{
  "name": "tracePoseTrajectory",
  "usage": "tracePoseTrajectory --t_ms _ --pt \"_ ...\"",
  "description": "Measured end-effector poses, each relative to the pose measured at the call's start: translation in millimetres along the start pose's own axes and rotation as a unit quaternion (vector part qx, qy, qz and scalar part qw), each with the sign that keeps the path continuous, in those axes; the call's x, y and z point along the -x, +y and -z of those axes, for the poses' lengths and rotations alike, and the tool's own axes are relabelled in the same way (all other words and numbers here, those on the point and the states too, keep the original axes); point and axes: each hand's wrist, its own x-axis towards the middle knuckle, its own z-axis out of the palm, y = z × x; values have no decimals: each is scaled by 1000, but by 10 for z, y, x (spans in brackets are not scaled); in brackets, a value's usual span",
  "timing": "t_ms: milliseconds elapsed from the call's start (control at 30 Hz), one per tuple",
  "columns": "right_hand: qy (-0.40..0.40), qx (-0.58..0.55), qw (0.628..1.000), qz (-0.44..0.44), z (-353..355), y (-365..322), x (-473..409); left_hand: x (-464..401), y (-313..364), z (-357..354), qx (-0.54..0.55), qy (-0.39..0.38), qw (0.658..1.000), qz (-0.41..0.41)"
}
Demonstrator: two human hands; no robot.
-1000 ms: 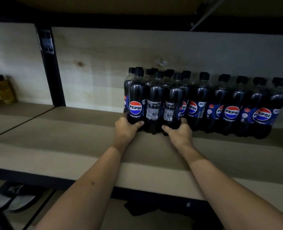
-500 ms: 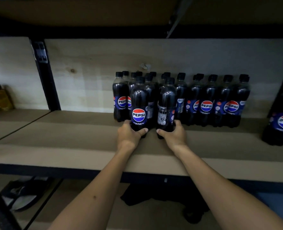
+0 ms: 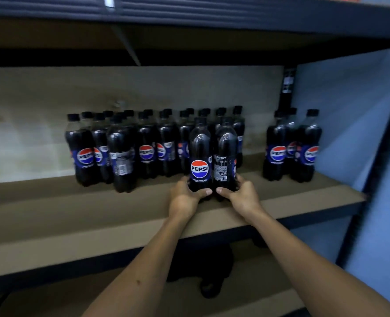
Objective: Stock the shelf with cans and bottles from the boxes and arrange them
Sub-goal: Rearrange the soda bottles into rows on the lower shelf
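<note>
Fingers (image 3: 203, 192) of left hand (image 3: 183, 199) curled round base of upright front bottle (image 3: 199, 156), logo "PEPSI" and "ZERO SUGAR" facing out; right hand (image 3: 241, 197) likewise gripping neighbouring bottle (image 3: 225, 154), touching it, small-print panel forward. Both dark, black-capped, standing on shelf (image 3: 75, 216) before bottle group (image 3: 143, 145); smaller cluster (image 3: 292, 147) apart at right.
</note>
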Motion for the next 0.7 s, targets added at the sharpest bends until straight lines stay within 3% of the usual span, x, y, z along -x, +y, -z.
tracePoseTrajectory --t_ms 167,467,600,700 --pt "82 72 994 -17 739 238 -42 17 334 -731 29 -67 997 -19" --pt "187 167 968 -24 1564 535 -193 -21 777 -1727 12 -107 993 -41" --pt "189 299 934 -56 1596 558 -222 -96 797 -1836 -8 -110 993 -37" --pt "157 467 867 -71 1559 482 -151 -141 751 -1825 -32 -133 990 -40"
